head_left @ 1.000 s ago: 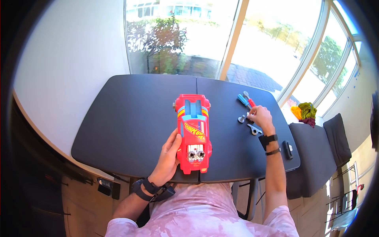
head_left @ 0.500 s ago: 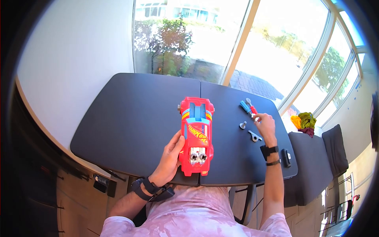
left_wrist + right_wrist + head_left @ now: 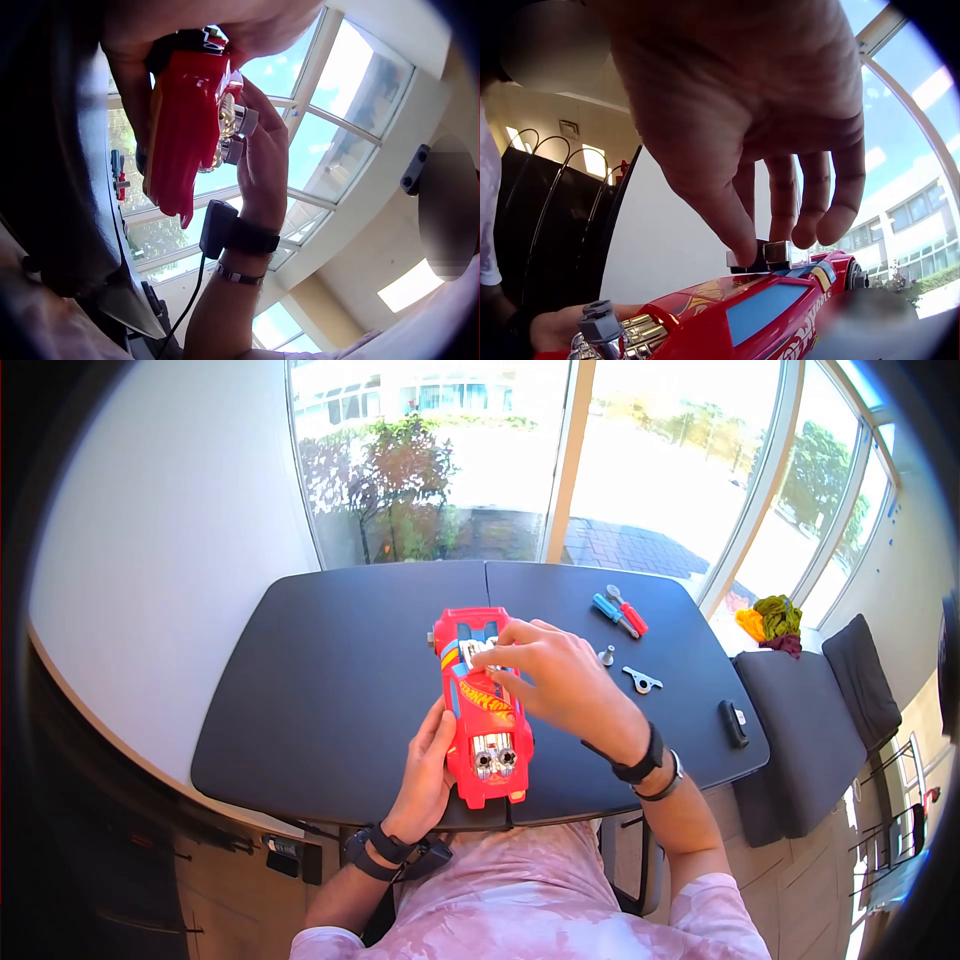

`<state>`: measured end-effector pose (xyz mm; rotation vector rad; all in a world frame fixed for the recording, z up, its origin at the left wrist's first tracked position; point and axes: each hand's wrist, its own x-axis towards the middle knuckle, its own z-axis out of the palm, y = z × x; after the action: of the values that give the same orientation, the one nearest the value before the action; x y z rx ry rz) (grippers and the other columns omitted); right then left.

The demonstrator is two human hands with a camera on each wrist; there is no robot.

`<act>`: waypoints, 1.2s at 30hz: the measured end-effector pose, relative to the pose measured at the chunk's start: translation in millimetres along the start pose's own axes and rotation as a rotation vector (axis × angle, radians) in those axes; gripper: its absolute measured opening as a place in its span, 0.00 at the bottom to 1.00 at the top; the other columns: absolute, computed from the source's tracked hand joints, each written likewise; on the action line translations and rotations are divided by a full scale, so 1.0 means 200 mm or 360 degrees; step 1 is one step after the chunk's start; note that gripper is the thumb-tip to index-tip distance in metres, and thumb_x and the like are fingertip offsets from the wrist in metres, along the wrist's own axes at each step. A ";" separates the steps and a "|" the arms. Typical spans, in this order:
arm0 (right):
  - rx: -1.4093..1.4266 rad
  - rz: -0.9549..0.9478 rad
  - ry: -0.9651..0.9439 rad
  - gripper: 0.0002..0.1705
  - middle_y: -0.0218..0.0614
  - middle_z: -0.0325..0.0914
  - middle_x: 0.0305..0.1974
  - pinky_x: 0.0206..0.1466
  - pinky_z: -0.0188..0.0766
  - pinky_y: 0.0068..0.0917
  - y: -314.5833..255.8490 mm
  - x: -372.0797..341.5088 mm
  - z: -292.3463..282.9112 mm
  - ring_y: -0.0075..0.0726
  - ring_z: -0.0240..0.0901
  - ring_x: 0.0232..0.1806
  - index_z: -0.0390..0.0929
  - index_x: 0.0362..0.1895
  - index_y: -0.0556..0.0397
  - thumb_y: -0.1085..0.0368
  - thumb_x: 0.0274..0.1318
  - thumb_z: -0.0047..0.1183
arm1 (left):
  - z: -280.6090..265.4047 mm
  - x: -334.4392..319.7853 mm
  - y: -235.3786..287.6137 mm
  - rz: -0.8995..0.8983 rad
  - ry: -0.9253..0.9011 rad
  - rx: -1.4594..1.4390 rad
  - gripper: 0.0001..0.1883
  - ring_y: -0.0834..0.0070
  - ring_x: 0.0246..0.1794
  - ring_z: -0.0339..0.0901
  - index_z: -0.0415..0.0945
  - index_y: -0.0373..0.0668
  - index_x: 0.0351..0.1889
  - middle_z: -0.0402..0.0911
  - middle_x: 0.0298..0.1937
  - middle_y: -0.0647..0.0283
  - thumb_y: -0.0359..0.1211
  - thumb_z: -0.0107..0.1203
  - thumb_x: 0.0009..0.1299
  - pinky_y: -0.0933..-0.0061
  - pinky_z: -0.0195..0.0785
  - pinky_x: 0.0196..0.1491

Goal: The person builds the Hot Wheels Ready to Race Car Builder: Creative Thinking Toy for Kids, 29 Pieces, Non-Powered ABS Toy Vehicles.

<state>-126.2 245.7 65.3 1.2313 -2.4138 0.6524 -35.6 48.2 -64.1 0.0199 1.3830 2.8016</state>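
Note:
A red toy car (image 3: pixel 490 712) with Hot Wheels lettering is held above the table's near side, its front end toward the body. My left hand (image 3: pixel 425 770) grips it along its left side. Over the blue section at its far end, my right hand (image 3: pixel 575 680) pinches a small chrome part (image 3: pixel 781 256) between thumb and fingers, close against the car's top. A chrome engine piece (image 3: pixel 494 752) with two grey knobs sits at the car's near end. From the left wrist view, the car's red underside (image 3: pixel 180 135) shows, with the right forearm behind it.
On the dark table (image 3: pixel 320 690), right of the car, lie a blue-handled screwdriver (image 3: pixel 612 612), a red-handled tool (image 3: pixel 630 615), a small grey peg (image 3: pixel 606 655) and a pale grey bracket (image 3: pixel 642 680). A black device (image 3: pixel 734 724) lies by the right edge, beside a grey seat (image 3: pixel 805 730).
My right hand has come left from beside the tools to the car's top, bringing the chrome part. The left hand keeps its grip on the car.

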 end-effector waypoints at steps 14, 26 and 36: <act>-0.0147 0.0003 0.0119 0.13 0.36 0.89 0.49 0.53 0.84 0.48 0.07 0.05 0.07 0.52 0.85 0.49 0.89 0.57 0.52 0.71 0.71 0.63 | 0.00 0.01 0.02 0.0013 -0.0045 0.0059 0.32 0.76 0.70 0.86 0.61 0.39 0.91 0.83 0.75 0.60 0.46 0.50 0.96 0.67 0.88 0.66; -0.0162 0.0011 0.0075 0.17 0.36 0.84 0.54 0.54 0.83 0.47 0.05 0.00 0.04 0.47 0.81 0.54 0.94 0.58 0.49 0.74 0.70 0.63 | 0.00 0.00 0.02 -0.0024 -0.0072 0.0011 0.33 0.75 0.71 0.86 0.61 0.39 0.90 0.82 0.76 0.61 0.47 0.50 0.96 0.64 0.87 0.68; -0.0054 0.0002 0.0093 0.24 0.39 0.80 0.56 0.54 0.83 0.50 0.07 -0.05 0.08 0.51 0.80 0.55 0.90 0.69 0.45 0.70 0.71 0.61 | -0.01 -0.01 0.00 0.0003 -0.0071 -0.0060 0.32 0.74 0.71 0.86 0.59 0.40 0.90 0.82 0.77 0.60 0.46 0.49 0.96 0.64 0.87 0.69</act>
<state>-133.7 250.1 44.1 1.1808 -2.3686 0.6365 -34.1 46.5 -66.1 0.0830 1.3216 2.8097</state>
